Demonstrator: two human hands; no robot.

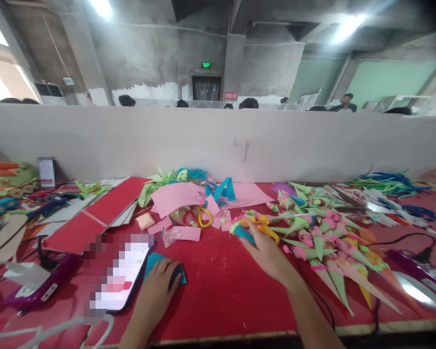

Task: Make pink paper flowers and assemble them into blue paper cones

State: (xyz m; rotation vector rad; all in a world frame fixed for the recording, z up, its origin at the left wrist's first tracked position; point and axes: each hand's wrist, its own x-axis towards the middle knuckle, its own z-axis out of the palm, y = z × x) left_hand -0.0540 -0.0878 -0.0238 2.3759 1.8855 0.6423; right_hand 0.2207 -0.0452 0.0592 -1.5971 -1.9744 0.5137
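Observation:
My left hand (159, 285) lies flat on a teal paper piece (153, 262) on the red table (221, 291), pressing it down, right beside a phone (119, 278). My right hand (263, 252) reaches forward to the yellow-handled scissors (263, 225) and a small teal scrap (244, 234) at its fingertips; the fingers touch them, and a firm grip cannot be made out. Pink paper sheets (178, 196) lie just behind.
A heap of paper cones (323, 242) in green, pink and orange covers the right side. Purple glue guns (39, 283) and cables lie at left and right. Red card sheets (94, 213) sit at left. A grey partition wall (218, 140) backs the table; other people sit beyond it.

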